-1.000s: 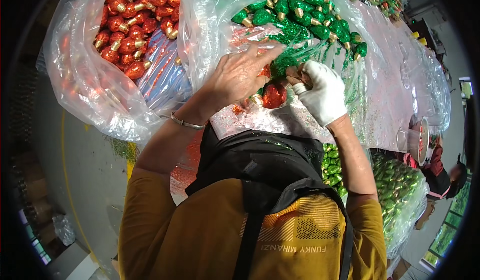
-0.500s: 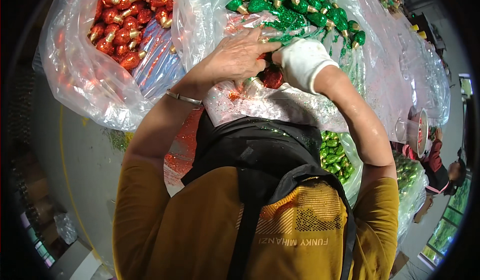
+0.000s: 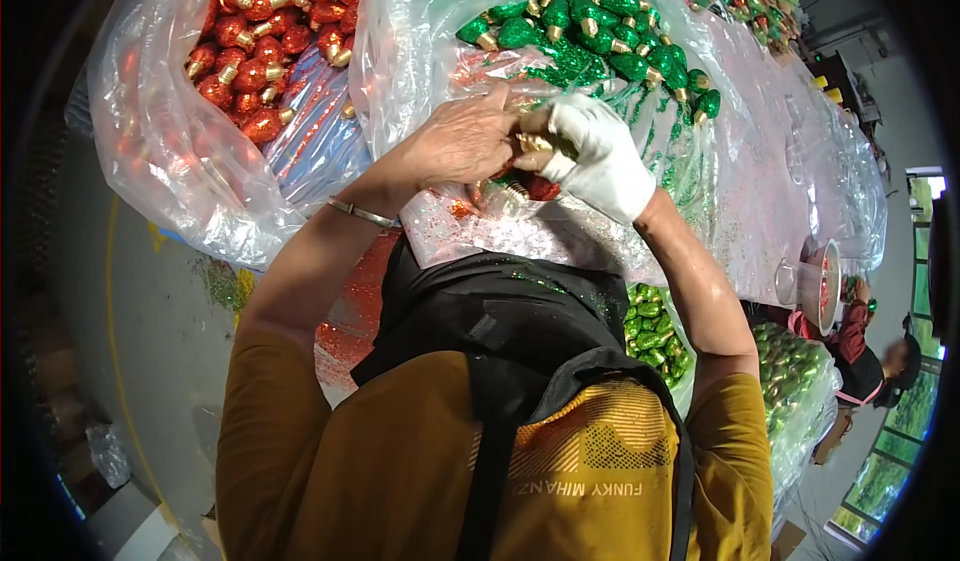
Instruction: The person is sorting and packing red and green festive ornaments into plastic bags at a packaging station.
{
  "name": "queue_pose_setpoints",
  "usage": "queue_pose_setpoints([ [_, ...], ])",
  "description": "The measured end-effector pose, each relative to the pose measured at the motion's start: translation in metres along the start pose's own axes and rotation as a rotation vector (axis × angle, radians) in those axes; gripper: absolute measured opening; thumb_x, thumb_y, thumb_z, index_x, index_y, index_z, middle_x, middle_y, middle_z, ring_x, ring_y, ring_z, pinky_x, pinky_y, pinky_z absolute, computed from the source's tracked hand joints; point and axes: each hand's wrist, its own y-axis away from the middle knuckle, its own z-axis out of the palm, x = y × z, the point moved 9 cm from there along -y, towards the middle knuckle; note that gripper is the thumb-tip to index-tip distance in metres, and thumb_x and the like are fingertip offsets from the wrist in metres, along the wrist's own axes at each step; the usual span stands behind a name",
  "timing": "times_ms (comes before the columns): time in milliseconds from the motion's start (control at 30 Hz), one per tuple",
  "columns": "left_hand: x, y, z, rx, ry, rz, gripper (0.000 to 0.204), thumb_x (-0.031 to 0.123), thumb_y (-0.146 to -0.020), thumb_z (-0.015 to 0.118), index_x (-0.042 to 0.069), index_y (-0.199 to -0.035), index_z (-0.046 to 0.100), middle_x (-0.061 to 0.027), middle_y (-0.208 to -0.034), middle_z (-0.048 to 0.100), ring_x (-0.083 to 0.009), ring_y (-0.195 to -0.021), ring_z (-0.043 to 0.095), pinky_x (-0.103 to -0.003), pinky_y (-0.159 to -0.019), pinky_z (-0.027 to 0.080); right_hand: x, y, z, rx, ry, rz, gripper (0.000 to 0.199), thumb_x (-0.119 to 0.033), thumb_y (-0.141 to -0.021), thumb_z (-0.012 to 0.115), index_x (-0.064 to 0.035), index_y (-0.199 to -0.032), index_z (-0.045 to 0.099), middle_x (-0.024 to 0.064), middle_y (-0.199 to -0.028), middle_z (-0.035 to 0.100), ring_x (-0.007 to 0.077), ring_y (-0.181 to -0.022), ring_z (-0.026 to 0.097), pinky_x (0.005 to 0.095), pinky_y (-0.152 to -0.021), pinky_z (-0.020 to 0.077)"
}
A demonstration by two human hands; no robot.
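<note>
My bare left hand (image 3: pixel 462 141), with a bracelet at its wrist, is closed, its fingertips meeting the right hand over the plastic-covered table. What it holds is hidden. In a white glove, my right hand (image 3: pixel 604 157) closes on a bulb-shaped ornament with a gold cap (image 3: pixel 536 145); its body is mostly covered by the fingers. Right below the hands, a red glitter bulb ornament (image 3: pixel 543 190) lies on the plastic, partly hidden. Beyond them rests a pile of green glitter bulb ornaments (image 3: pixel 603 39) with gold caps, amid loose green glitter.
At the left, a clear plastic bag (image 3: pixel 150 166) holds red glitter bulb ornaments (image 3: pixel 262 36). Light green ornaments (image 3: pixel 655 336) sit in a bag beside my lap. Toward the right stand a white tub (image 3: pixel 826 286) and another person (image 3: pixel 868 353).
My right hand has drawn back from the edge of the green glitter and turned, now showing a gold-capped ornament in its fingers. My left hand's fingers have curled in and stay close beside it.
</note>
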Motion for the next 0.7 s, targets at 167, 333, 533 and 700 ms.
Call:
queue_pose_setpoints([
  [167,0.010,0.002,-0.006,-0.045,0.150,0.050,0.041,0.034,-0.094,0.044,0.008,-0.126,0.052,-0.0241,-0.118,0.048,-0.0358,-0.100,0.057,-0.042,-0.089,0.045,-0.026,0.025,0.007,-0.024,0.419,-0.110,0.023,-0.023,-0.076,0.071,-0.0075,-0.089,0.061,0.0125,-0.089,0.056,0.0345,-0.084,0.055,0.0437,-0.073,0.0456],
  [333,0.032,0.012,-0.026,0.426,0.082,0.327,0.046,0.031,-0.091,0.048,0.006,-0.129,0.050,-0.0229,-0.121,0.051,-0.0360,-0.114,0.050,-0.044,-0.096,0.042,0.020,0.029,0.021,0.005,0.286,0.292,0.026,-0.027,-0.076,0.071,-0.0072,-0.088,0.060,0.0162,-0.090,0.055,0.0343,-0.085,0.056,0.0447,-0.075,0.0457],
  [533,0.074,0.037,-0.013,0.247,0.023,0.362,0.062,0.044,-0.091,0.050,0.003,-0.136,0.042,-0.0218,-0.135,0.045,-0.0381,-0.127,0.040,-0.048,-0.110,0.024,-0.004,0.059,0.008,-0.002,0.103,0.178,0.024,-0.021,-0.076,0.069,-0.0051,-0.091,0.058,0.0194,-0.102,0.055,0.0360,-0.096,0.055,0.0437,-0.081,0.0459],
  [700,0.088,0.020,0.001,0.086,-0.277,0.460,0.068,0.041,-0.088,0.056,0.004,-0.142,0.034,-0.0226,-0.137,0.042,-0.0360,-0.133,0.034,-0.050,-0.111,0.020,-0.003,0.089,-0.004,0.226,0.296,0.025,0.023,-0.012,-0.076,0.065,-0.0047,-0.095,0.056,0.0182,-0.109,0.054,0.0376,-0.103,0.053,0.0427,-0.086,0.0446],
])
